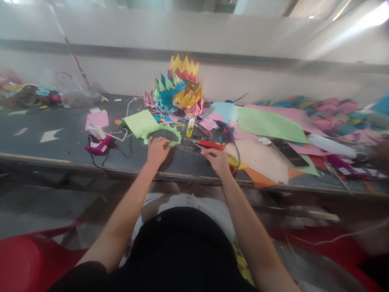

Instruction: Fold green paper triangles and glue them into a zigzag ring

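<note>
We note two bare hands at work over a dark table [71,140], cluttered with cut paper. Left hand [158,151], centre of frame: fingers curled at the near edge of a jagged green paper strip [175,137], which curves across the table at mid-frame; we cannot tell whether they pinch it or only press. Right hand [217,159], just right of centre: fingers narrow, drawn together at a slim pointed tool [197,144]; blur leaves the grip uncertain to us. A red item [211,144] lies just beyond those fingers. Between the hands and farther back, we see a yellow glue stick [190,128] upright. Upper centre: a heap of coloured paper crowns [179,95]. Left of centre: a folded green sheet [140,123], near a purple device [101,147]. Right: a dark phone [289,153] lying on papers.
</note>
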Demonstrator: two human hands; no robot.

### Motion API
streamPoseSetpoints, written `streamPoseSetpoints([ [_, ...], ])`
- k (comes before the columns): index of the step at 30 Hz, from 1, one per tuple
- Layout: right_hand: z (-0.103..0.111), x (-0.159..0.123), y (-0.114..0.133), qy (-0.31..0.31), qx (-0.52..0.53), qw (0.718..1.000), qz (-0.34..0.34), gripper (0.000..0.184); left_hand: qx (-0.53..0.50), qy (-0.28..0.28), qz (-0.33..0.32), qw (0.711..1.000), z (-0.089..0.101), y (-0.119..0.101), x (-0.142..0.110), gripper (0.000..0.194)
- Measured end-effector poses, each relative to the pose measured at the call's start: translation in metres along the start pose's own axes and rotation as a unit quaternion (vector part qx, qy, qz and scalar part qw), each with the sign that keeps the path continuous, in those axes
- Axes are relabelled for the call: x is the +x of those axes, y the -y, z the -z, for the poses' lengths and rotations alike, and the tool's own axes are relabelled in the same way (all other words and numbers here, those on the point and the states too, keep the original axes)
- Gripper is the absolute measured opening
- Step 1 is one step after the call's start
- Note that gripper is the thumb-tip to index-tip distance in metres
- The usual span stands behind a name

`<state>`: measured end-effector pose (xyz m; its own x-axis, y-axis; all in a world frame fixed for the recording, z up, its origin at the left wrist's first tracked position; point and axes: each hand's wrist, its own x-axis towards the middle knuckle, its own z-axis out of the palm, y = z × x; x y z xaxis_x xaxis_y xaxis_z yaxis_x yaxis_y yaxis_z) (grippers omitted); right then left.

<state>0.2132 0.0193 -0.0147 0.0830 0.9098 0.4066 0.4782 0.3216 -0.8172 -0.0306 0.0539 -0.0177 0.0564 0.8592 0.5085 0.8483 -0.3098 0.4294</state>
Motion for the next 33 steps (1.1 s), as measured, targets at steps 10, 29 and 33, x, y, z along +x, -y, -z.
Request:
streamPoseSetpoints([
  [10, -0.0029, -0.0026, 0.0043, -0.03, 0.02, 0.999, -0.019, 0.033, -0.007, 0.003, -0.001, 1.0, 0.001, -0.0014, 0.0005, 0.009],
  [29, 0.0006, -0.0022, 0.0033, 0.032, 0.064, 0.997, -0.008, 0.02, -0.006, 0.005, -0.006, 1.0, 0.0016, -0.0008, 0.0003, 0.009],
  [33, -0.0005, -0.0012, 0.0021, 0.004, 0.073, 0.997, -0.005, 0.028, -0.001, 0.002, -0.006, 1.0, 0.0012, -0.0009, -0.0001, 0.01],
])
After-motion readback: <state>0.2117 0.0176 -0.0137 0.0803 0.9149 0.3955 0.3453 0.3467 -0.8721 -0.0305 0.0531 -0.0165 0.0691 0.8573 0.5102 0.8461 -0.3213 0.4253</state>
